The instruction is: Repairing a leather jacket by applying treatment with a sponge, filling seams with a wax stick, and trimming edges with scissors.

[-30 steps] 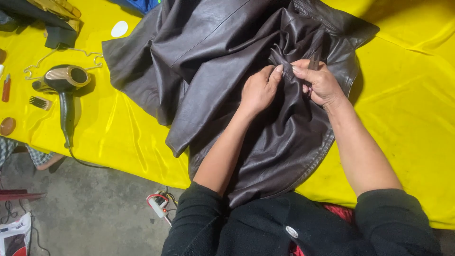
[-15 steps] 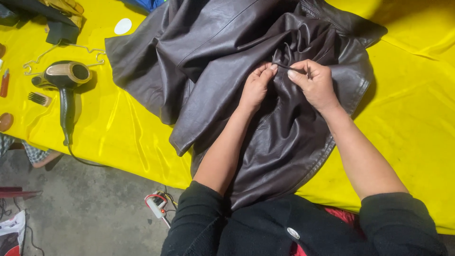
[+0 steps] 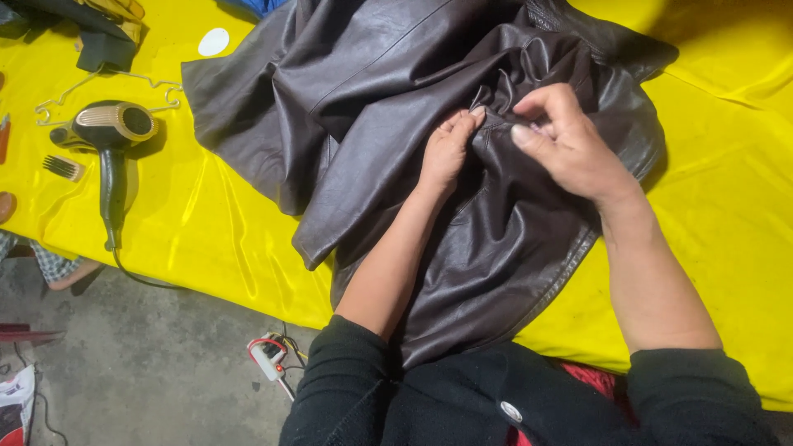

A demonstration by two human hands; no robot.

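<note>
A dark brown leather jacket (image 3: 372, 99) lies spread on a table covered with yellow cloth (image 3: 206, 231). My left hand (image 3: 446, 149) pinches a bunched fold of the leather near the jacket's middle, fingers closed on it. My right hand (image 3: 566, 140) hovers just right of that fold, thumb and fingers pinched together at the leather; whether something thin is between them I cannot make out. Both forearms are bare, with black sleeves pushed up at the elbows.
A black and gold hair dryer (image 3: 111, 132) lies at the left with its cord trailing over the table edge. A wire hanger (image 3: 107, 87), a small comb attachment (image 3: 62, 168) and a white disc (image 3: 213, 41) lie nearby. A power strip (image 3: 268, 355) sits on the concrete floor.
The view has shifted closer. My right hand has lifted slightly and moved right of the bunched fold, while my left hand keeps pinching the leather.
</note>
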